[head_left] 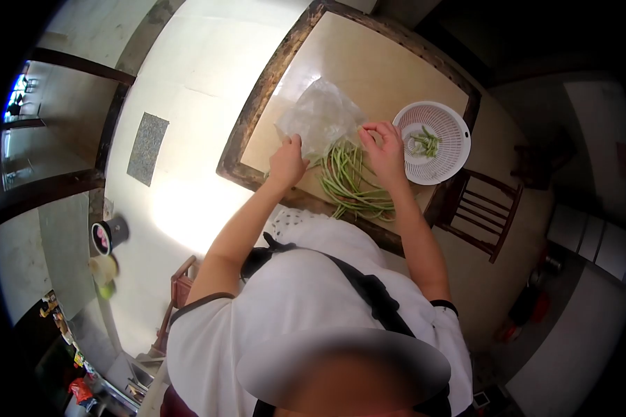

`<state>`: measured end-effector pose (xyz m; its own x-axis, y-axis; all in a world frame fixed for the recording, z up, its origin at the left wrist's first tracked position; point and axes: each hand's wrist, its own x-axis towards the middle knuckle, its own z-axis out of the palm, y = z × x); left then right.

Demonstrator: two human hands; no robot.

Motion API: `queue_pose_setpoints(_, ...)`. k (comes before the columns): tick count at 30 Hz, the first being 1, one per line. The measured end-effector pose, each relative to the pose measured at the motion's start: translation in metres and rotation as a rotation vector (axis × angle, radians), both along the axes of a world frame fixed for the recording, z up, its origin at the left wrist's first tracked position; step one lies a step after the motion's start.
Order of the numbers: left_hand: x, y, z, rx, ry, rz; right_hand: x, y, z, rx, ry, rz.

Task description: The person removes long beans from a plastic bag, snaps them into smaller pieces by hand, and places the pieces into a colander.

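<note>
A heap of long green beans (351, 181) lies on the table in front of me, its near ends by the table's edge. Behind it is a crumpled clear plastic bag (320, 118). My left hand (289, 161) is closed at the bag's near left corner, left of the beans; what its fingers hold is hidden. Over the right side of the heap, my right hand (384, 149) has its thumb and fingers curled together, and anything between them is too small to name. A white plastic colander (454, 149) stands right of that hand, with short bean pieces (426, 142) inside.
The table (389, 52) has a dark, rough wooden border. A wooden chair (481, 215) stands close to its right side, and another chair (181, 288) is at my left. A dark bucket (111, 236) sits on the floor farther left, near a grey mat (148, 149).
</note>
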<state>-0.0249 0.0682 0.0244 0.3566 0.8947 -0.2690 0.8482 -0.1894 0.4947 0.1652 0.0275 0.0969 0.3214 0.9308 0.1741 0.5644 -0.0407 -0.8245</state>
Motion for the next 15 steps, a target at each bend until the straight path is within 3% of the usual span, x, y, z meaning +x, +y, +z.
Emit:
queue_pose_setpoints(6,-0.002,0.01,-0.021,0.036,-0.087,0.099,-0.004,0.028,0.009,-0.013,-0.123,0.058)
queue_pose_setpoints(8,-0.004,0.02,-0.034,0.068,-0.288,0.196,-0.004,0.033,0.006,-0.055,-0.06,0.054)
queue_pose_setpoints(15,-0.006,0.035,-0.021,0.074,-0.287,0.257,-0.016,0.045,0.0,-0.035,0.0,0.173)
